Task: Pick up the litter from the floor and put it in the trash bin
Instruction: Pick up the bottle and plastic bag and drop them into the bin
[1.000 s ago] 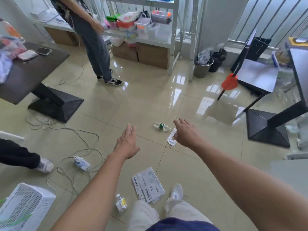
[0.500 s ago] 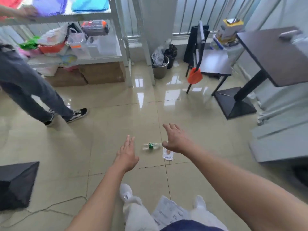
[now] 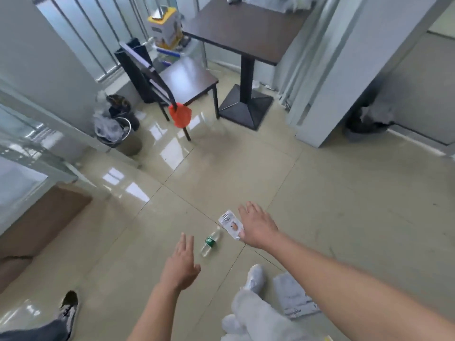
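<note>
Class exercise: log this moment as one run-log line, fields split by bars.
phase: pre-grasp | left hand: open, empty | right hand: open, by wrapper | bottle: lying between hands | trash bin: beside chair

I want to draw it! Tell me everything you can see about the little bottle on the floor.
The bottle is small and see-through, plastic by its look, with a green label band round its middle. It lies on its side on the shiny beige floor, slanted, its narrow end toward a white packet close by. It sits between the left hand and the right hand; neither touches it. Whether drink is left inside is too blurry to tell.
</note>
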The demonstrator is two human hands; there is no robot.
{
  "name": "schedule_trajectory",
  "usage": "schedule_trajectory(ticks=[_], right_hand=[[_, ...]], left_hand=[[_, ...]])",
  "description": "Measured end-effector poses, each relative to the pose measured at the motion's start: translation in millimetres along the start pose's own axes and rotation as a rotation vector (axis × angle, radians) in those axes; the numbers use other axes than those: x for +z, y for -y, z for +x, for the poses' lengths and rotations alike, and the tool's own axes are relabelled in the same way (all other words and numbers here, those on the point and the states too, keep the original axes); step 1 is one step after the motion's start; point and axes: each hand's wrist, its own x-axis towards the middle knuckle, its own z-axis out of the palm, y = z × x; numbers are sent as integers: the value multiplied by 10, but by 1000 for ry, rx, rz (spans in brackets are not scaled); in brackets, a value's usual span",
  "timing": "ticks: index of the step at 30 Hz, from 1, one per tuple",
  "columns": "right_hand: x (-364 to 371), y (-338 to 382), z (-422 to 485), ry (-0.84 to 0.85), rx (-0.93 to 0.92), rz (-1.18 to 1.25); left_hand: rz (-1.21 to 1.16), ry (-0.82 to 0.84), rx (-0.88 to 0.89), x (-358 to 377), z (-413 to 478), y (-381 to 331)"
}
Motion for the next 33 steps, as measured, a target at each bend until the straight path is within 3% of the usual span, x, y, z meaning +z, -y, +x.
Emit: schedule_trajectory(ticks=[4,6,12,18,22,25,30,33], right_hand=[[447,-270,808,-4,66,58],[761,-368,1252,32,86,66],[2221,-619,2283,114,184,140],[4015,-1132,3392,206,316,200],[4927,-1333,4386,81,405,409],[5437,-1471,5081,4,424,383],[5877,-1594,5563,-204,565,314],[5970,-1584,5514,-205,613,396]], left_hand=[[-98,-68,10,171,811,107],[-127,-24,-18,443,1230,229],[-79,238,-18,1873,2442,645],[64,283,53,3323,4015,1391],[191,220,50,4180,4876,1836],[206,162,78,4560,5410,2120],[145,101,104,4749,5908,2339],[104,119,71,4694,5961,2257]])
